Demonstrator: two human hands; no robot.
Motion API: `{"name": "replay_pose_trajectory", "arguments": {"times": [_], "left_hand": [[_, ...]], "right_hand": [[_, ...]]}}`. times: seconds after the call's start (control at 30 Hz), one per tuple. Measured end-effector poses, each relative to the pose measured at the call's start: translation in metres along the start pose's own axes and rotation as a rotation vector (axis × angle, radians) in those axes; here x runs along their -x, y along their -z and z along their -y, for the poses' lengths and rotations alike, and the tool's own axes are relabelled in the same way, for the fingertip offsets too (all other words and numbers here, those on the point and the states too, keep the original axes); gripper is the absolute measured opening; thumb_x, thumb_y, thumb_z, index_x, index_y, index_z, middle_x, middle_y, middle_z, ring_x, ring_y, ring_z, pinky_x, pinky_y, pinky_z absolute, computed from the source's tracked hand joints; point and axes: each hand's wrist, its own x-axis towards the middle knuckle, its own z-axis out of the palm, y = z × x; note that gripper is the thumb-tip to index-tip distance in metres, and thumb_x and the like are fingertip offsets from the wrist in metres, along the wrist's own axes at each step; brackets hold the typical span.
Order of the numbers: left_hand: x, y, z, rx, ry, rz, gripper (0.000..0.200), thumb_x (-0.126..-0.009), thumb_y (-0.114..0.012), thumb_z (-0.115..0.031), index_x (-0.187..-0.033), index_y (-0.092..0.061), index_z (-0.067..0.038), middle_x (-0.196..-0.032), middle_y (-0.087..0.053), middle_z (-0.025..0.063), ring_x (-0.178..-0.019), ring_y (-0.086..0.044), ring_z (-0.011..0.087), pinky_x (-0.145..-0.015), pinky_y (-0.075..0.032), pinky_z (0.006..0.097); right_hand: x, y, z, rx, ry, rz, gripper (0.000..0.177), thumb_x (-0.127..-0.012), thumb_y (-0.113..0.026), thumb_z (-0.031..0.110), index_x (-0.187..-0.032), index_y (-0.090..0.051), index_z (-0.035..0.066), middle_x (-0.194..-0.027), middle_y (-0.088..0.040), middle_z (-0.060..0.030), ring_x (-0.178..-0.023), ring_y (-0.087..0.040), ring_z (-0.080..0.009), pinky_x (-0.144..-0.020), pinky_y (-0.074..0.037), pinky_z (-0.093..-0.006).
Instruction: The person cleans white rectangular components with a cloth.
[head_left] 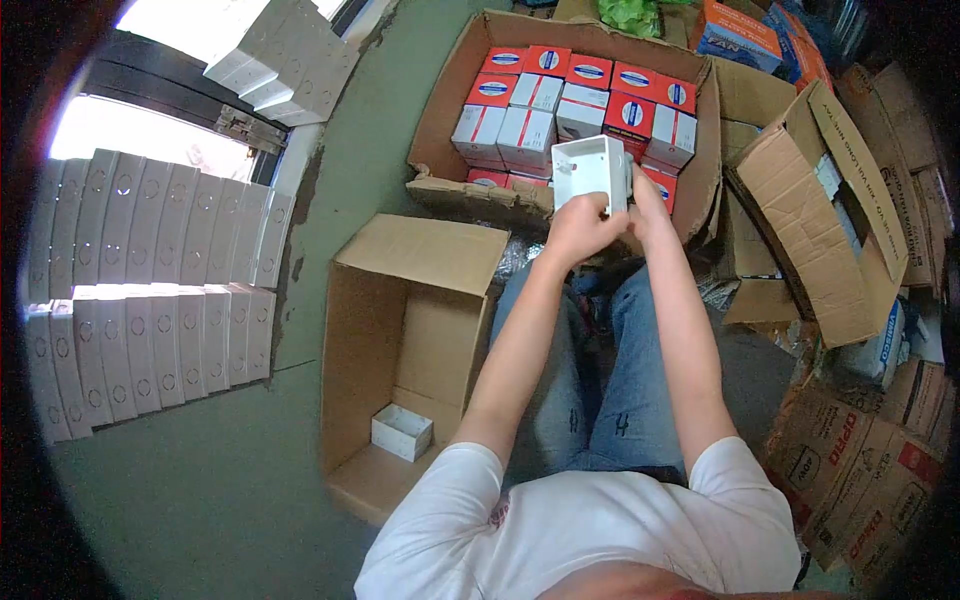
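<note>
A white rectangular plastic box (581,168), its hollow side showing, is held up over the near edge of a carton (455,200) of red and white boxes (525,130). My left hand (584,228) grips its lower edge, thumb on the rim. My right hand (645,208) is at its right side, with fingers closed round a pale part there that is mostly hidden. Left of my legs stands an open brown carton (365,330) with one white box (402,432) at its bottom.
Two rows of stacked white boxes (150,340) stand at the left, with more at a door sill (285,65). At the right are an open carton (810,220), orange-blue boxes (740,38) and flattened cardboard (840,460). Green plastic (630,15) lies at the top.
</note>
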Motion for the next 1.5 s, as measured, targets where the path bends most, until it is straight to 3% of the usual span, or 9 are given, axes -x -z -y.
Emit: {"name": "replay_pose_trajectory", "arguments": {"times": [0.13,0.3,0.4,0.57,0.67,0.8,1.0,1.3,1.5], "left_hand": [[0.004,0.005,-0.007,-0.315,-0.203,-0.1,0.033,-0.074,-0.063,-0.032,-0.067,-0.064,0.0,-0.065,-0.059,0.0201,-0.066,-0.06,0.0341,-0.063,-0.048,0.0432],[-0.004,0.012,-0.008,-0.28,-0.393,-0.306,0.021,-0.077,-0.064,-0.022,-0.069,-0.064,-0.002,-0.074,-0.06,0.0157,-0.076,-0.057,0.0333,-0.069,-0.046,0.0409],[-0.008,0.02,-0.021,-0.376,-0.447,-0.811,0.014,-0.077,-0.066,-0.017,-0.079,-0.064,-0.004,-0.09,-0.059,0.0141,-0.088,-0.054,0.0313,-0.074,-0.043,0.0372],[-0.02,0.011,0.01,0.825,0.156,-0.424,0.06,-0.087,-0.058,-0.024,-0.137,-0.027,-0.008,-0.126,-0.045,0.011,-0.113,-0.049,0.0248,-0.091,-0.044,0.0413],[-0.01,0.024,-0.004,1.33,0.298,-0.21,0.061,-0.083,-0.063,-0.02,-0.133,-0.031,-0.009,-0.119,-0.047,0.012,-0.105,-0.052,0.0209,-0.075,-0.051,0.0357],[-0.017,0.021,0.017,1.0,0.268,-0.313,0.05,-0.081,-0.055,-0.016,-0.127,-0.036,-0.009,-0.11,-0.051,0.0079,-0.092,-0.057,0.0176,-0.068,-0.051,0.0344],[-0.024,0.012,0.033,0.838,0.133,-0.44,0.042,-0.076,-0.059,-0.007,-0.116,-0.046,-0.002,-0.1,-0.058,0.0076,-0.088,-0.056,0.0127,-0.071,-0.048,0.0267],[-0.019,0.008,0.022,0.691,-0.115,-0.484,0.05,-0.074,-0.06,-0.001,-0.122,-0.045,0.001,-0.109,-0.057,0.0097,-0.099,-0.055,0.0176,-0.085,-0.045,0.0309],[-0.018,0.02,0.018,0.958,0.073,-0.524,0.046,-0.078,-0.057,-0.004,-0.122,-0.045,-0.001,-0.111,-0.056,0.009,-0.1,-0.054,0.0162,-0.086,-0.044,0.0298]], "right_hand": [[0.037,-0.021,0.024,-0.146,0.008,0.305,0.044,-0.09,-0.055,0.044,-0.117,-0.056,0.01,-0.109,-0.061,-0.0035,-0.099,-0.058,-0.0155,-0.087,-0.046,-0.0347],[0.026,-0.011,0.017,0.063,0.064,0.056,0.046,-0.077,-0.073,0.024,-0.116,-0.055,0.007,-0.109,-0.059,-0.0052,-0.101,-0.056,-0.018,-0.083,-0.047,-0.0349],[0.022,-0.012,0.021,-0.137,0.091,0.018,0.047,-0.077,-0.074,0.025,-0.116,-0.055,0.007,-0.108,-0.059,-0.0047,-0.1,-0.056,-0.0179,-0.084,-0.046,-0.0353],[0.005,0.002,0.019,-0.222,0.174,0.097,0.048,-0.08,-0.072,0.035,-0.115,-0.056,0.006,-0.108,-0.06,-0.0054,-0.095,-0.057,-0.0161,-0.079,-0.045,-0.0325],[0.027,-0.017,0.021,-0.027,0.248,0.034,0.045,-0.08,-0.073,0.034,-0.112,-0.059,0.006,-0.106,-0.061,-0.0058,-0.093,-0.057,-0.0147,-0.077,-0.045,-0.0305],[0.005,-0.003,0.009,0.415,0.807,-0.438,0.039,-0.078,-0.074,0.027,-0.102,-0.062,-0.002,-0.098,-0.064,-0.0089,-0.086,-0.06,-0.0167,-0.077,-0.047,-0.0318],[0.033,-0.02,0.004,1.201,1.11,-0.131,0.036,-0.072,-0.066,0.007,-0.107,-0.06,0.007,-0.109,-0.059,-0.0172,-0.103,-0.055,-0.0368,-0.086,-0.046,-0.0414],[0.031,-0.046,0.023,1.573,1.07,-0.314,0.033,-0.068,-0.065,0.01,-0.099,-0.056,0.003,-0.092,-0.057,-0.0186,-0.089,-0.054,-0.0362,-0.078,-0.043,-0.046],[0.056,-0.062,0.004,1.498,1.016,0.011,0.029,-0.076,-0.061,0.017,-0.1,-0.054,0.001,-0.094,-0.058,-0.0229,-0.089,-0.056,-0.0401,-0.079,-0.044,-0.0465]]}}
